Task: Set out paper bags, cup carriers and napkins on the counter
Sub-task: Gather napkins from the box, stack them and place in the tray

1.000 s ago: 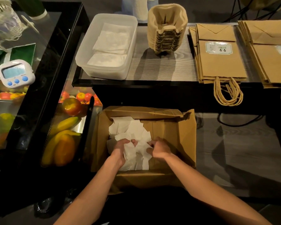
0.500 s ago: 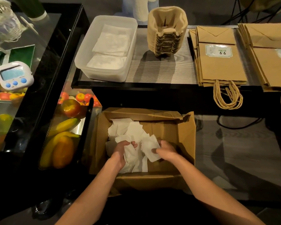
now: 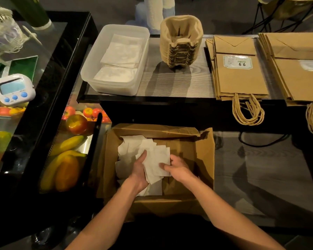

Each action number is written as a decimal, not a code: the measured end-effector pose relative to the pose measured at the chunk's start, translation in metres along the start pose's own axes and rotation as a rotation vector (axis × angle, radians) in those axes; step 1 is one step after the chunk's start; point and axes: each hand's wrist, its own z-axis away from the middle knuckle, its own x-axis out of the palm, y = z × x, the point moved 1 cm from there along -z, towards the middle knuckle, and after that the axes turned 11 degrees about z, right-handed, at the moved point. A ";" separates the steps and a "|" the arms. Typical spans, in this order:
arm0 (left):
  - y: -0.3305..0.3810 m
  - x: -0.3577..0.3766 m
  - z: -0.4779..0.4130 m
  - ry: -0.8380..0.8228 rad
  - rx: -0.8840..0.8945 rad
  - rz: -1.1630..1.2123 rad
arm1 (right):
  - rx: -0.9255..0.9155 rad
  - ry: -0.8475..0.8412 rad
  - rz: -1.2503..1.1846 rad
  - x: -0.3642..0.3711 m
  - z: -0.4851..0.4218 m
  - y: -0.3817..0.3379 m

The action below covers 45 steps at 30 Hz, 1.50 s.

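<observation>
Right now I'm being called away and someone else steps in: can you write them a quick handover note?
Left hand and right hand: both grip a bundle of napkins at the cardboard box.
Done: paper bags and cup carriers are on the counter; the clear tub there holds some napkins.
Left: carry this bundle, and probably the loose napkins in the box, to the tub.

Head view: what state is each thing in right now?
Cardboard box: open, loose napkins inside.
Napkin bunch: held between both hands.
Left hand: grips the bunch.
Right hand: pinches the bunch.
Plastic tub: lidless, folded napkins lying flat inside.
Cup carriers: nested in one stack.
Paper bags: flat, two piles.
</observation>
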 end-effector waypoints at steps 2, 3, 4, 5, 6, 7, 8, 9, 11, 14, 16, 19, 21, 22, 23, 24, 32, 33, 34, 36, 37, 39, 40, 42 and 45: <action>0.001 -0.001 0.000 0.009 0.006 -0.010 | -0.071 -0.035 -0.021 -0.004 0.005 -0.003; 0.002 -0.001 0.000 0.007 0.007 -0.021 | -0.097 -0.061 -0.043 -0.006 0.008 -0.004; 0.002 -0.002 0.000 -0.003 0.000 -0.021 | -0.114 -0.089 -0.060 -0.008 0.009 -0.005; 0.002 -0.002 0.000 -0.020 -0.011 -0.018 | -0.120 -0.116 -0.061 -0.009 0.009 -0.006; 0.001 -0.002 0.000 -0.038 -0.023 -0.013 | -0.122 -0.141 -0.037 -0.009 0.010 -0.007; 0.000 -0.001 0.000 -0.054 -0.032 -0.020 | -0.122 -0.154 0.026 -0.009 0.009 -0.007; -0.001 0.000 0.001 -0.071 -0.036 -0.028 | -0.123 -0.146 0.114 -0.008 0.009 -0.008; -0.002 0.001 0.000 -0.085 -0.032 -0.042 | -0.120 -0.118 0.209 -0.008 0.008 -0.007; -0.002 0.000 -0.001 -0.096 -0.012 -0.063 | -0.124 -0.023 0.341 -0.007 0.010 -0.008; -0.002 0.000 -0.002 -0.092 -0.009 -0.065 | -0.169 0.030 0.380 0.000 0.012 -0.008; -0.002 -0.002 -0.004 -0.089 -0.024 -0.096 | -0.179 0.016 0.438 0.007 0.009 -0.010; -0.002 -0.006 -0.006 -0.047 -0.038 -0.107 | -0.115 0.044 0.587 0.011 0.007 -0.018; 0.001 -0.008 -0.005 -0.026 -0.043 -0.075 | -0.123 0.115 0.700 0.011 0.009 -0.024; 0.004 -0.009 -0.004 -0.023 -0.040 -0.059 | -0.143 0.164 0.698 0.011 0.010 -0.026; 0.006 -0.011 -0.003 -0.025 -0.037 -0.048 | -0.156 0.203 0.668 0.012 0.010 -0.027; 0.007 -0.012 -0.003 -0.033 -0.034 -0.040 | -0.155 0.213 0.615 0.013 0.009 -0.028; 0.013 -0.020 -0.007 -0.055 -0.031 -0.026 | -0.087 0.122 0.082 0.025 0.002 -0.034; 0.015 -0.022 -0.008 -0.028 -0.024 0.021 | -0.073 0.172 0.117 0.024 -0.002 -0.034; 0.018 -0.024 -0.008 -0.009 -0.009 0.074 | -0.059 0.220 0.152 0.024 -0.007 -0.033; 0.024 -0.031 -0.010 0.026 0.030 0.150 | -0.077 0.271 0.206 0.024 -0.020 -0.030; 0.027 -0.034 -0.010 0.055 0.047 0.173 | -0.100 0.259 0.197 0.026 -0.027 -0.029; 0.031 -0.041 -0.013 0.100 0.056 0.207 | -0.126 0.184 0.224 0.030 -0.041 -0.033; 0.032 -0.042 -0.013 0.116 0.052 0.215 | -0.128 0.135 0.276 0.032 -0.048 -0.037; 0.033 -0.043 -0.015 0.154 0.056 0.181 | -0.093 0.066 0.309 0.036 -0.057 -0.047; 0.031 -0.045 -0.018 0.211 0.065 0.127 | -0.051 0.017 0.256 0.042 -0.065 -0.055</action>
